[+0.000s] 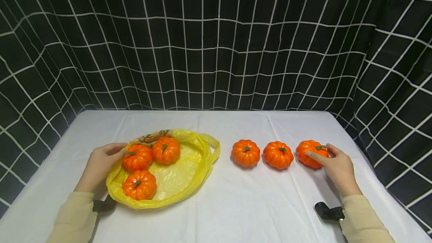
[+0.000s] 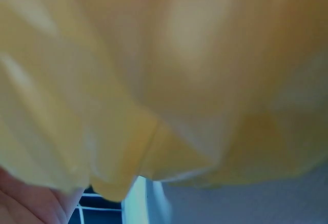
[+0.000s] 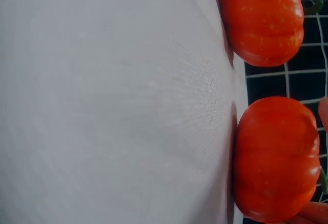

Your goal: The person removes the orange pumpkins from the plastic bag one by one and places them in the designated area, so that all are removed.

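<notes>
In the head view my left hand (image 1: 103,163) pinches the left rim of an open yellow plastic bag (image 1: 182,183). Three orange pumpkins lie inside the bag: one at the rear (image 1: 166,150), one at the left (image 1: 137,158) and one nearer the front (image 1: 140,185). The bag (image 2: 179,96) fills most of the left wrist view, with part of the left hand (image 2: 31,203) at its lower corner. My right hand (image 1: 340,168) has thumb and fingers around the rightmost pumpkin (image 1: 308,152) on the table, which also shows in the right wrist view (image 3: 275,160).
Two more pumpkins, one in the middle (image 1: 278,155) and one nearer the bag (image 1: 245,153), stand in a row left of the right hand. A white cloth covers the table (image 1: 229,213). Black cloth with a white grid (image 1: 209,48) hangs behind and at both sides.
</notes>
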Demonstrator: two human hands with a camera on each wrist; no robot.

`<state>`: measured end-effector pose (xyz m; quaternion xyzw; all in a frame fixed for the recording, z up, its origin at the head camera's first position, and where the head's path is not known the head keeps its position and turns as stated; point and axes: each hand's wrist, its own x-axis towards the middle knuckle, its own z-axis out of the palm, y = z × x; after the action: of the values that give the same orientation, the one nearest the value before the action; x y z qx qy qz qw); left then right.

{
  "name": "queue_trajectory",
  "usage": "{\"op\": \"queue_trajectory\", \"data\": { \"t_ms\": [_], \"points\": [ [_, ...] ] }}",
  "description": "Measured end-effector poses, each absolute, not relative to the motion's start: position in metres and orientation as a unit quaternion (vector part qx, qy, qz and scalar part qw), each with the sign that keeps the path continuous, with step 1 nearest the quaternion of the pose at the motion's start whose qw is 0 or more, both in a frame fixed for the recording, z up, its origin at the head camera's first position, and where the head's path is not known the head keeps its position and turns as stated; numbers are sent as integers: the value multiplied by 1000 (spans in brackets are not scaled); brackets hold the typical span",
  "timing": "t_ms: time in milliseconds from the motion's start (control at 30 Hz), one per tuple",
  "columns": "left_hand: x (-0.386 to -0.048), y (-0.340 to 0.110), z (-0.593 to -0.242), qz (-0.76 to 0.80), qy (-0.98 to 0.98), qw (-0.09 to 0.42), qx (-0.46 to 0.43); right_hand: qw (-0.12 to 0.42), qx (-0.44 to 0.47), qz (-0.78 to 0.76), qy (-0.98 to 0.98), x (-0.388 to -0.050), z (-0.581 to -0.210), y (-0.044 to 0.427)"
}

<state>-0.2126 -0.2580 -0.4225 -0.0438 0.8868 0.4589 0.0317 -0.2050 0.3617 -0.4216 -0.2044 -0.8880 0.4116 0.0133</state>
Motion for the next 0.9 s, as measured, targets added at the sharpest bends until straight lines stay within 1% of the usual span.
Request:
{"op": "queue_trajectory", "data": {
  "t_ms": [100,200,300,367,467,600,900],
  "points": [
    [-213,-258,-422,459,887,31,-43,43,-210,409,-887,-201,-418,357],
    [-214,-258,-422,462,885,28,-40,87,-207,413,-883,-195,-409,346],
    [-214,-258,-422,464,885,27,-38,129,-176,426,-878,-187,-397,327],
    [-213,-258,-422,461,886,29,-40,143,-145,439,-875,-183,-388,310],
    [-212,-258,-422,454,889,28,-43,137,-99,450,-877,-178,-379,285],
    [-212,-258,-421,456,889,26,-41,113,-47,466,-876,-175,-374,255],
    [-212,-258,-421,456,889,23,-35,61,25,522,-851,-180,-379,196]
  ]
}}
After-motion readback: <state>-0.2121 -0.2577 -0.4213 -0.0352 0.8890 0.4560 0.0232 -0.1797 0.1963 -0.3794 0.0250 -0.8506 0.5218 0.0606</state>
